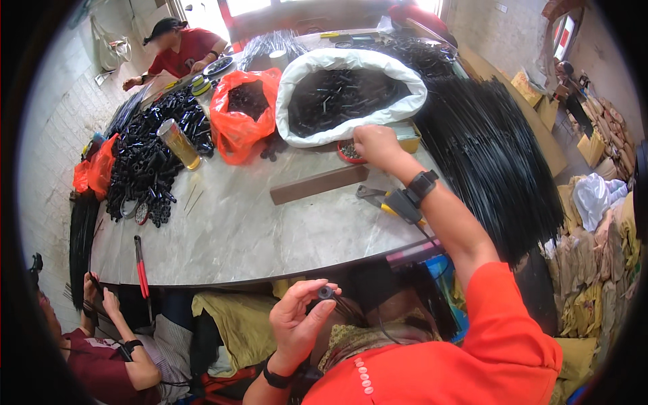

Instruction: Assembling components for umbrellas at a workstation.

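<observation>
- Small black ring-shaped part [326, 292] sits pinched at the fingertips of the left hand [297, 324], held low in front of the person's chest, below the near edge of the surface [270, 236].
- Left fingers [317, 312] are closed on that part, thumb and forefinger meeting around it; thin black strands trail from it toward the lap.
- Right hand [376, 145] reaches across the surface to a small red dish [349, 153] of tiny pieces, just beside the white sack [351, 91]. Its fingers are curled down with the tips bunched over the dish; whether they grip anything cannot be told.
- A dark watch [422, 183] sits on the right wrist, and the sleeve is orange.
- White sack, rolled open, holds short black tube pieces; an orange bag [239, 121] to its left holds more dark parts.
- A brown flat bar [319, 183] lies near the middle of the surface, with yellow-handled pliers [385, 202] just beside it under the right forearm.
- A pile of black tubes [152, 158] covers the left part of the surface, with a clear bottle [179, 143] lying on it.
- A long bundle of thin black rods [486, 155] hangs over the right edge.
- A red-handled tool [140, 266] rests near the front left edge.
- Another person in red [177, 48] sits at the far side, and one more works at the lower left [101, 351].
</observation>
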Action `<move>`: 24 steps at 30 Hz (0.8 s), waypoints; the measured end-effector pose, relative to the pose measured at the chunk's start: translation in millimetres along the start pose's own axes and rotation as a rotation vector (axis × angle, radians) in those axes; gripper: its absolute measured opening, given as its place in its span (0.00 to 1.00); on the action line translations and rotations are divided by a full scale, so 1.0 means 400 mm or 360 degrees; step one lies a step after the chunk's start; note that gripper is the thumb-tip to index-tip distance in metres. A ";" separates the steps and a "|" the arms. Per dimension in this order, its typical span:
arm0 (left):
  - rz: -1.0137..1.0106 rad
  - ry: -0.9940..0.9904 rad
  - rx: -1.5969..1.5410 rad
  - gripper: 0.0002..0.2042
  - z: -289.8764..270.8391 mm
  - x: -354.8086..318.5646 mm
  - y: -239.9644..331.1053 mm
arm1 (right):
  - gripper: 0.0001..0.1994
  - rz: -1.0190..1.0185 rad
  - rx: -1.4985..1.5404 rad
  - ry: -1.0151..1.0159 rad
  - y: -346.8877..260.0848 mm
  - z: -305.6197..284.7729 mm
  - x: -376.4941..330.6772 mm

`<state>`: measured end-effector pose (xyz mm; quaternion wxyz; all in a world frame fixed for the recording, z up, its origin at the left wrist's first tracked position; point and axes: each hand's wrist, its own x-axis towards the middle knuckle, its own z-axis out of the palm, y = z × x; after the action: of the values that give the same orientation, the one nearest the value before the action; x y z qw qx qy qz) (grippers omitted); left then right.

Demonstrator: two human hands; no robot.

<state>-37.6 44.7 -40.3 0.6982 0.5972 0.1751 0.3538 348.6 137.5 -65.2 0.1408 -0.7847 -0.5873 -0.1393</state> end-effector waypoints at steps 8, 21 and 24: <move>-0.0027 0.0025 -0.0065 0.16 0.016 -0.009 -0.004 | 0.10 0.0694 0.1955 -0.0118 -0.022 -0.113 -0.062; -0.0040 0.0175 -0.0112 0.14 0.059 -0.013 -0.002 | 0.03 0.0297 0.3476 -0.0561 -0.174 -0.210 -0.341; -0.0039 0.0203 -0.0112 0.14 0.063 -0.012 -0.002 | 0.05 0.0247 0.3541 -0.0628 -0.206 -0.217 -0.391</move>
<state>-23.9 23.5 -36.1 0.7105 0.5464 0.2140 0.3884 222.1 -11.8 -40.6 0.6738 -0.2663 -0.3467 0.5958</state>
